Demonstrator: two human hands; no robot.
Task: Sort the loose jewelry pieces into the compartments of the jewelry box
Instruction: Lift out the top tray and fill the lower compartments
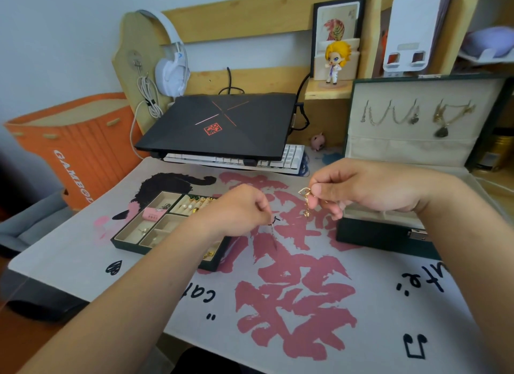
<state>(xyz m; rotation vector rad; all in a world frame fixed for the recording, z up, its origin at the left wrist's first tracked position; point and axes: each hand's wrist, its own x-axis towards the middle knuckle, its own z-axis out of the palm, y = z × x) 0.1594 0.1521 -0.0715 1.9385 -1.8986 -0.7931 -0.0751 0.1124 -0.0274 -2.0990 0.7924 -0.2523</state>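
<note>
orange box [80, 162]: "GAMBOL" | desk mat [319, 332]: "cat", music-note sign, large red character, unreadable

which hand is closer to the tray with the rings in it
Left. The left hand hangs directly over the near right part of the tray, pinching a thin dark piece. The right hand is off to the tray's right, by the open jewelry box, holding a gold earring.
</note>
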